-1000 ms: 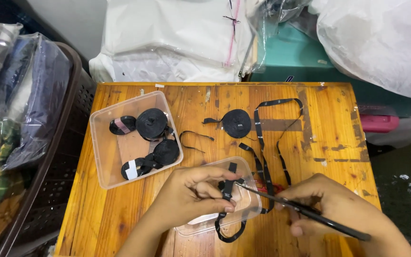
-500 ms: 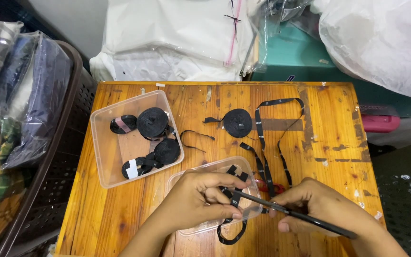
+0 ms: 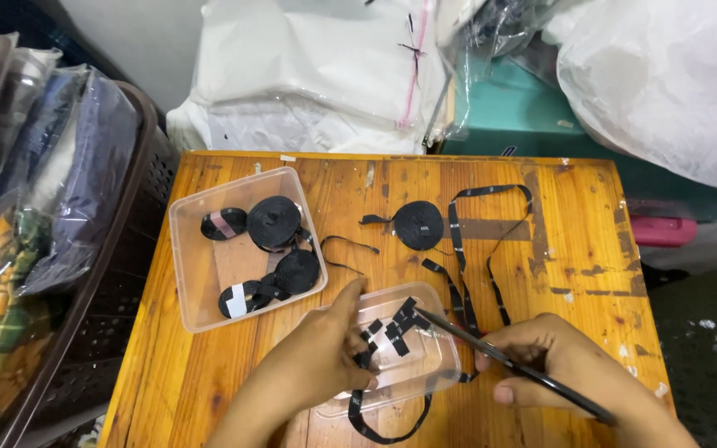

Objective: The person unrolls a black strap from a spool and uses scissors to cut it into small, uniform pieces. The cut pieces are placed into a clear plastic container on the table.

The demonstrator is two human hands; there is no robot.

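The left hand (image 3: 325, 353) pinches a black woven ribbon strip (image 3: 392, 419) between thumb and fingers, just above the small clear plastic tray (image 3: 437, 377) that lies on the orange wooden table (image 3: 574, 249). The strip goes from the fingertips down in a loop toward the near table edge and comes back up to the right side of the tray. The right hand (image 3: 558, 369) is closed around the handles of long black scissors (image 3: 491, 353), and their thin blades point up and left over the tray, with the tips close to the strip near the left fingers. Whether the blades are open or closed I cannot tell. Inside the tray lie several short cut pieces of black ribbon (image 3: 396, 328) with small white marks.

Behind the hands, a black ribbon roll (image 3: 418, 224) lies flat on the table, and a long loose tail of black ribbon (image 3: 458, 249) runs from it in a wide curve and comes down toward the tray. To the left stands a larger clear plastic box (image 3: 188, 274) with more black ribbon rolls (image 3: 274, 221) in it; two of them carry a pale paper patch.

At the far edge of the table lie white bags in clear plastic wrap (image 3: 309, 75), one with a pink closing strip. On the right there is a big white plastic sack (image 3: 674, 83) over a teal box (image 3: 516, 116). On the left, a dark brown basket (image 3: 130, 216) holds folded cloth in clear bags (image 3: 51, 166).
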